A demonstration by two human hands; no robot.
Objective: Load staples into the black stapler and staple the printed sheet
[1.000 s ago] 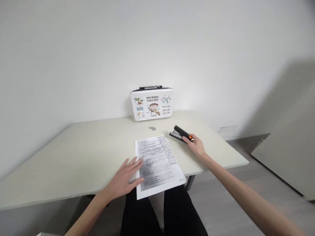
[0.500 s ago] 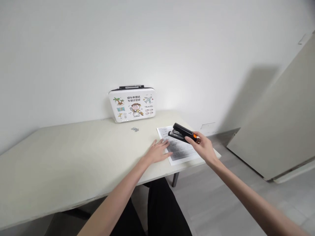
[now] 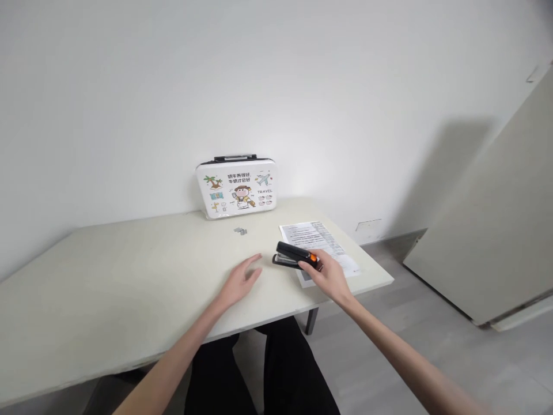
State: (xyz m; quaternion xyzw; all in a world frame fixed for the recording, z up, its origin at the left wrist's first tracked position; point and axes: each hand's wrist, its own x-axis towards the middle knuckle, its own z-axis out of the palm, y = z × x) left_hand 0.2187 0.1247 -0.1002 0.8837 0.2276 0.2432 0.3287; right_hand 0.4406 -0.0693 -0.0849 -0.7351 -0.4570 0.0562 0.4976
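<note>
A black stapler (image 3: 294, 255) with an orange part near its rear is in my right hand (image 3: 326, 273), its front end pointing left and its jaws apart. Below and behind it, a printed sheet of paper (image 3: 309, 233) lies at the right end of the table. My left hand (image 3: 240, 282) is over the table to the left of the stapler, thumb and fingers apart, holding nothing. Small grey staple strips (image 3: 241, 231) lie on the tabletop between the case and my left hand.
A white case (image 3: 239, 187) with cartoon prints and a black handle stands against the wall at the back of the pale table (image 3: 129, 276). A large light panel (image 3: 484, 230) stands on the floor to the right.
My left hand has come off the paper and moved left. My right hand has brought the stapler left and down, nearer to my left hand. The view has shifted slightly.
</note>
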